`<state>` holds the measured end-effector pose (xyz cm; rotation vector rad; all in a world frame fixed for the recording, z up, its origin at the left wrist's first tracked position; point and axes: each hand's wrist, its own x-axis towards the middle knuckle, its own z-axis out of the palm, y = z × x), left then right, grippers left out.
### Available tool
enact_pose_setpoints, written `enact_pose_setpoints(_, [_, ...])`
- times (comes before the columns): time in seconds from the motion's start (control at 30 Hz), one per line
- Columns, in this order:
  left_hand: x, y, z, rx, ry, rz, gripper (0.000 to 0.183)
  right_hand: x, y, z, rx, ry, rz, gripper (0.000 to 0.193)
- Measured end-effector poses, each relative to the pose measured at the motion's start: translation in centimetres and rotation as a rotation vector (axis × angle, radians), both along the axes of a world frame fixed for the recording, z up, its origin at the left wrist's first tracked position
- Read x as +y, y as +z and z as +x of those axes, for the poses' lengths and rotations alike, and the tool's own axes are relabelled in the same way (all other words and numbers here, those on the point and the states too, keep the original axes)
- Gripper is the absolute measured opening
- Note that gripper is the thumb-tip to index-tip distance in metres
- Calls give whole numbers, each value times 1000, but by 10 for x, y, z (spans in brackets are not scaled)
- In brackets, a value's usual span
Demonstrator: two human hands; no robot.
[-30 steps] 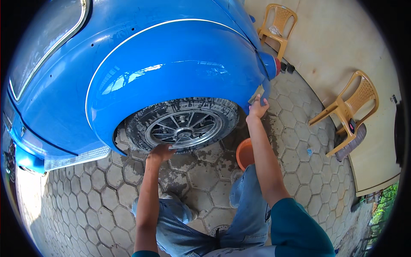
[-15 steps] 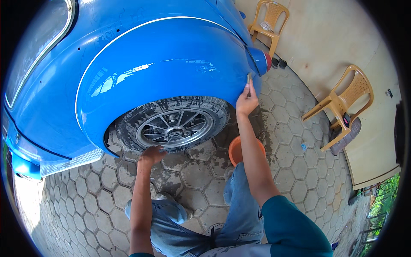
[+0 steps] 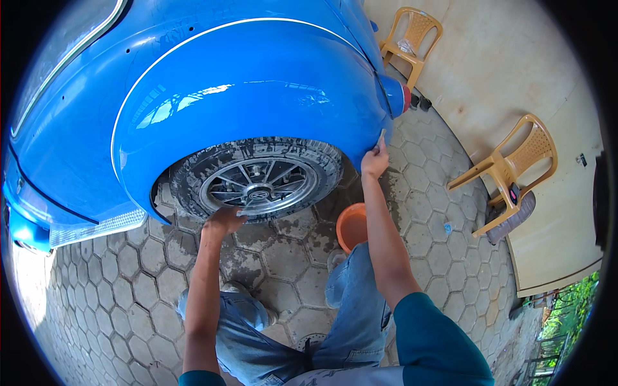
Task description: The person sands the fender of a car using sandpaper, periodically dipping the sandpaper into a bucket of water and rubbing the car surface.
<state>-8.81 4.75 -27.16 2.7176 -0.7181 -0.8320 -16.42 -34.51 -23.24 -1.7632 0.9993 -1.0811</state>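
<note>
Blue paint fills the head view's upper left and centre: a glossy fender (image 3: 251,77). At its lower right edge, the right hand (image 3: 375,161) pinches a thin tan piece (image 3: 382,137). The left hand (image 3: 224,220) is by the wheel (image 3: 259,188), left of centre; its grip I cannot tell. Edge work looks underway, the remainder unclear.

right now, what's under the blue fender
Under the blue fender there's a tire around a spoked metal rim. The fender covers the tire's top and the inner arch; the left hand hides a bit of its lower edge.
</note>
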Motion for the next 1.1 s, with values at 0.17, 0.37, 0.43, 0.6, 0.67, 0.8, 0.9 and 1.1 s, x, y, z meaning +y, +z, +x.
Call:
enact_pose_setpoints(0.17, [16,-13,0,-11,21,74,53,58,36,0,-331,289,-570,46])
enact_pose_setpoints(0.37, [-4,-2,1,15,-34,7,54,20,12,3,-299,75,-613,49])
enact_pose_setpoints(0.43, [4,-15,1,-33,-19,1,53,23,7,-11,132,68,39,54])
enact_pose_setpoints(0.6, [5,-16,-2,-57,-42,50,51,74,43,-9,-280,295,-706,52])
enact_pose_setpoints(0.67, [6,-16,-3,-78,-75,67,51,74,38,-1,-298,300,-929,54])
enact_pose_setpoints(0.8, [-10,-14,4,-16,-65,-10,52,30,0,2,21,-66,-79,51])
enact_pose_setpoints(0.9, [-21,-11,2,-12,-75,-9,53,7,-16,-9,193,-31,-24,50])
enact_pose_setpoints(1.1, [-8,-3,-2,-9,-64,44,54,64,28,7,-242,45,-960,54])
